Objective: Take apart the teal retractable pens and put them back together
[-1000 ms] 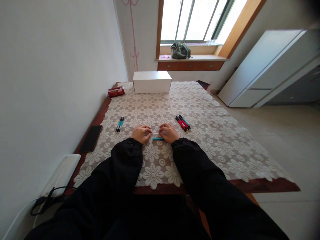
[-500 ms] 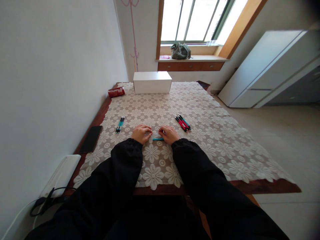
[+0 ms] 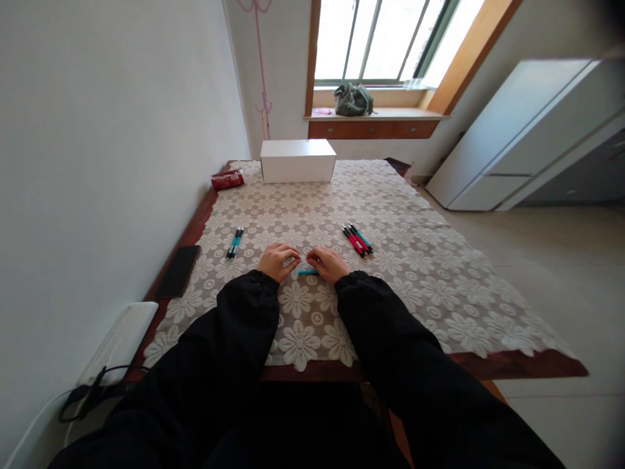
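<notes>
Two hands, left hand (image 3: 277, 260) and right hand (image 3: 330, 262), pinch one teal pen (image 3: 307, 271) between curled fingers, with two pens (image 3: 234, 241) finished left and several (image 3: 357, 240) waiting right.

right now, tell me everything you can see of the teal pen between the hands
The teal pen lies flat on the lace tablecloth, crosswise to the person, near the table's front middle. Only a short bright teal stretch of barrel shows, looking like smooth plastic; both ends are hidden under fingers. The left hand closes over its left end and the right hand over its right end, fingertips nearly meeting above it. Whether it is capped, whole or in parts is too small to tell.
</notes>
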The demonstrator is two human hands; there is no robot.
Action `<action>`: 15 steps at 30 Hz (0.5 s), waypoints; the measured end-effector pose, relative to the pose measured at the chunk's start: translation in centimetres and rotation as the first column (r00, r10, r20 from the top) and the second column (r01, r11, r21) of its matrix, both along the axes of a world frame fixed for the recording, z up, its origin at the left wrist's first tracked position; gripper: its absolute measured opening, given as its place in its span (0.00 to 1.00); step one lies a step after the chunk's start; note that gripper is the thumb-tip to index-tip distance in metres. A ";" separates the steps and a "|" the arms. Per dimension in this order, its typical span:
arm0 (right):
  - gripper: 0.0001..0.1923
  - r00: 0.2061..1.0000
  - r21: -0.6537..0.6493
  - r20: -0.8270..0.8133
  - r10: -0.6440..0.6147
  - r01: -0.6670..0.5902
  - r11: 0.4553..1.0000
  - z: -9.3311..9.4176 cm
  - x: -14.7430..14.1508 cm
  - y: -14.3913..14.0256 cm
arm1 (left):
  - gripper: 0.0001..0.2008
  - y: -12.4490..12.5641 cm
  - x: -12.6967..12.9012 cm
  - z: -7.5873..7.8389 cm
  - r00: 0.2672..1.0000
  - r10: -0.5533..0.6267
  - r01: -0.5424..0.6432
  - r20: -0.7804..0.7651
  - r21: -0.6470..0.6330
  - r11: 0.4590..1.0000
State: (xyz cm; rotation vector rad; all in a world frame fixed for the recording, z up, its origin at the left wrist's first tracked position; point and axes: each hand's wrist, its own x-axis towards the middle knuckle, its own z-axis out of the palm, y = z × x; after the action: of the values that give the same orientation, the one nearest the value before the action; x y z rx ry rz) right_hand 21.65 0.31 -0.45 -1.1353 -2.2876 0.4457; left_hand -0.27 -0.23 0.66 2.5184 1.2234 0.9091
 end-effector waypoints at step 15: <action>0.07 0.999 0.038 -0.036 0.031 -0.030 0.999 -0.4 -0.2 0.1 | 0.08 -0.3 0.2 0.5 0.998 0.066 -0.066 0.007 -0.004 0.998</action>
State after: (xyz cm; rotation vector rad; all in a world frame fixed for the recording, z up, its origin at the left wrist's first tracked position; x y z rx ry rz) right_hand 21.44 0.39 -0.83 -1.0664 -2.2748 0.4298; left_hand -0.03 -0.57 1.18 2.4835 1.3117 0.9284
